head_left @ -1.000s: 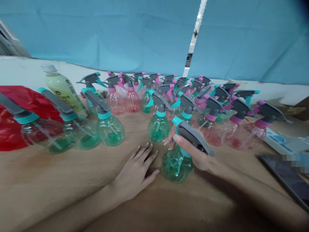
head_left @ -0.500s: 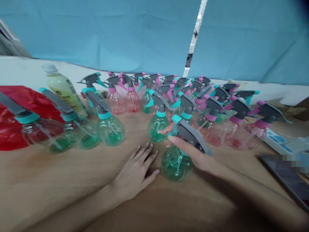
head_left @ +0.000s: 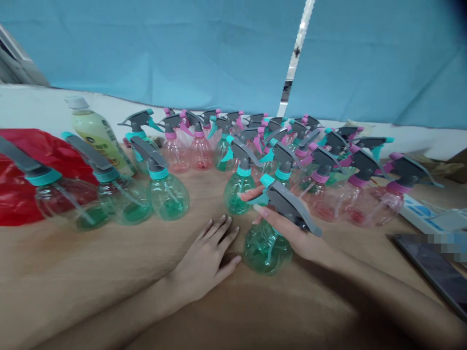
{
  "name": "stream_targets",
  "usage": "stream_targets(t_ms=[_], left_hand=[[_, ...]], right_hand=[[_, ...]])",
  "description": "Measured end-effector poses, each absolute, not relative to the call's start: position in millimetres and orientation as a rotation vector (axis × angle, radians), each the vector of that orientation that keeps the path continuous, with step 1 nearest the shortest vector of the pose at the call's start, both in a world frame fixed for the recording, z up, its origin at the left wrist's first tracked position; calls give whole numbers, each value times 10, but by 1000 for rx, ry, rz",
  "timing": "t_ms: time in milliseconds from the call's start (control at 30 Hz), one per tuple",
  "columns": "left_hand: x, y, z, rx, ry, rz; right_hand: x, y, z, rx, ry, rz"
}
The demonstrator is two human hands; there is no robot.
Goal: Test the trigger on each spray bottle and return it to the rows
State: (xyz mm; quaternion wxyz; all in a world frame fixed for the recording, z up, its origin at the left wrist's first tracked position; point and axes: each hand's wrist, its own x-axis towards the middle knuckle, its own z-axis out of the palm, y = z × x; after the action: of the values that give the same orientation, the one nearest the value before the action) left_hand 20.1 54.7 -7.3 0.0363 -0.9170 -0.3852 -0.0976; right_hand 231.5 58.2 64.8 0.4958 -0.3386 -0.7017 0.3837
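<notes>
My left hand (head_left: 206,257) lies flat on the wooden table (head_left: 146,277), palm down with fingers spread and nothing in it. Just right of it, my right hand (head_left: 288,228) is wrapped round the neck of a green spray bottle (head_left: 268,250) with a teal collar and grey head. The fingers behind the neck are partly hidden. Another green spray bottle (head_left: 239,194) stands right behind my right fingertips. To the left, three more green spray bottles stand in a row, the nearest to my left hand being a round one (head_left: 168,199).
Several pink and green spray bottles (head_left: 200,153) crowd the back and right. A drink bottle (head_left: 97,136) leans by a red plastic bag (head_left: 18,184) at the left. A dark tablet (head_left: 430,267) and a white power strip (head_left: 423,214) lie at the right.
</notes>
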Motion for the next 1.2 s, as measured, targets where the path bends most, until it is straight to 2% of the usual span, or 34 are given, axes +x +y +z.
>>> stream_targets(t_ms=[1200], left_hand=[[208,536,-44,-2839,-1204,-302]], right_hand=[[2318,597,622,-846,-1708,934]])
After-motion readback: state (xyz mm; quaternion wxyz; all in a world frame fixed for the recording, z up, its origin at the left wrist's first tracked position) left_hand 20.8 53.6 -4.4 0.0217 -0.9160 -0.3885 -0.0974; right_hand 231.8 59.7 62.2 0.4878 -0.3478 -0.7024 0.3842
